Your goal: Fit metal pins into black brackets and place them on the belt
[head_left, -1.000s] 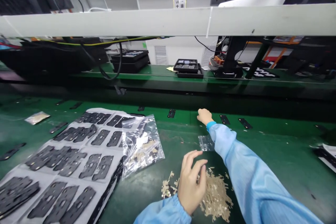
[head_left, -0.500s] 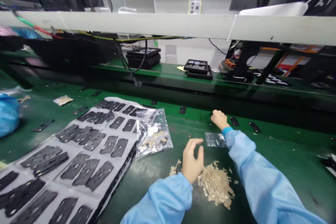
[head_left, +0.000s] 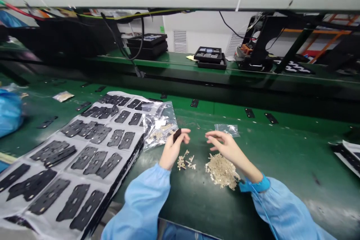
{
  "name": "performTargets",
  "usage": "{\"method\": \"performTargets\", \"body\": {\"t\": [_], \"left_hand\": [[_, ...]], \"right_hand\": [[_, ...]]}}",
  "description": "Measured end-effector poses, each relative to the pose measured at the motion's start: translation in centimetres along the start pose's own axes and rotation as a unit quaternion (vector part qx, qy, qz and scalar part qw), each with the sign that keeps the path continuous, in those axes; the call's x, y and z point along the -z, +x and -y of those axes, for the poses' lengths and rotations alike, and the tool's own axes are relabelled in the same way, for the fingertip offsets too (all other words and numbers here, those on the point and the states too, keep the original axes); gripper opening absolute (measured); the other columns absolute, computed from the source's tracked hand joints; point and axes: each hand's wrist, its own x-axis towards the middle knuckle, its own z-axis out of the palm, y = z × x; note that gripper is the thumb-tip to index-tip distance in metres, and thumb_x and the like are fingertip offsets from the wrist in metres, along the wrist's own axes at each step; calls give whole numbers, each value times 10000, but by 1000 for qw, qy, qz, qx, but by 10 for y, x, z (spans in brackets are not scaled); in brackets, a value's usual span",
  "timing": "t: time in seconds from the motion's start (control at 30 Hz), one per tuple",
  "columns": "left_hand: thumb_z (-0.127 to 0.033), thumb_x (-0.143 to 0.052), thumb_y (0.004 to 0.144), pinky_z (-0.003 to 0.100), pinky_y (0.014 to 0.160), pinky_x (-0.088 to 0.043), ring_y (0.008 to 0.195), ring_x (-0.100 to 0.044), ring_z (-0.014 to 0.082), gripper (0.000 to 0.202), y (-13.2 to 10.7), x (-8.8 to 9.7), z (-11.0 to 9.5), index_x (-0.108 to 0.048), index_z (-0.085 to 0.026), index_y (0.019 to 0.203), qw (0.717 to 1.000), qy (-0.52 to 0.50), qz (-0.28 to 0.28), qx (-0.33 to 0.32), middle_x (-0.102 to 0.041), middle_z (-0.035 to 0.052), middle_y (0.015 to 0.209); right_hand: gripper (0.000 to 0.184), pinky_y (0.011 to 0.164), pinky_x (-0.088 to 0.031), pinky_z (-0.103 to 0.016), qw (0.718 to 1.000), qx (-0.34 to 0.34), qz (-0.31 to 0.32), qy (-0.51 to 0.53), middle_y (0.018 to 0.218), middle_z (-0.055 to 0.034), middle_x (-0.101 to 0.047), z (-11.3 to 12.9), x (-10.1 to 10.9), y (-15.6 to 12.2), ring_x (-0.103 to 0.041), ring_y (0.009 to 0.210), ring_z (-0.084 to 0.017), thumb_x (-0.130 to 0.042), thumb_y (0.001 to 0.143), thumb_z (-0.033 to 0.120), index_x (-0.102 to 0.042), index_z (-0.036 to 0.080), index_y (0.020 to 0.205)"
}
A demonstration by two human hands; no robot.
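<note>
My left hand [head_left: 172, 150] pinches a small black flat part [head_left: 177, 135] between thumb and fingertips, above a few loose tan pieces [head_left: 186, 161]. My right hand [head_left: 225, 146] hovers beside it with its fingers loosely curled and apart, holding nothing I can see, just above a pile of small tan metal pieces [head_left: 221, 171] on the green bench [head_left: 281, 157]. A clear plastic bag [head_left: 159, 125] with more tan pieces lies left of my left hand. A smaller clear bag [head_left: 227, 129] lies behind my right hand.
A white sheet [head_left: 84, 146] covered with several black flat plates fills the left of the bench. Single black plates [head_left: 249, 113] lie along the conveyor strip behind. Black trays [head_left: 210, 57] and a machine [head_left: 258, 50] stand on the far shelf. A blue bag [head_left: 9, 110] sits far left.
My right hand drew back from the conveyor strip to the tan pile. My left hand rose from the pile and now pinches a black part. The view tilted down.
</note>
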Motion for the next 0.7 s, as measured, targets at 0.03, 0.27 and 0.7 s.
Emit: {"method": "performTargets", "body": {"t": [0.03, 0.27, 0.7], "left_hand": [[-361, -490, 854, 259, 645, -436, 649, -561, 137, 263, -7, 9, 2, -638, -154, 921, 997, 72, 5, -5, -612, 23, 730], [-305, -517, 838, 245, 582, -385, 647, -549, 140, 128, -53, 12, 13, -600, -213, 803, 890, 429, 132, -83, -563, 16, 800], [-298, -551, 802, 231, 570, -345, 639, -530, 133, 105, -44, 1, 17, -559, -210, 746, 873, 456, 168, 33, -593, -6, 782]], "right_hand": [[250, 551, -583, -275, 1000, -13, 5, 0, 953, -94, -662, -6, 6, -5, -644, 814, -194, -582, 790, 336, -666, 147, 930], [353, 564, -549, -265, 996, -73, -17, 44, 867, -112, -681, -42, 23, -29, -652, 762, -195, -589, 781, 461, -667, 130, 876], [347, 527, -525, -251, 995, -76, -33, 63, 822, -104, -677, -53, 33, -34, -633, 705, -186, -605, 754, 472, -670, 142, 836]]}}
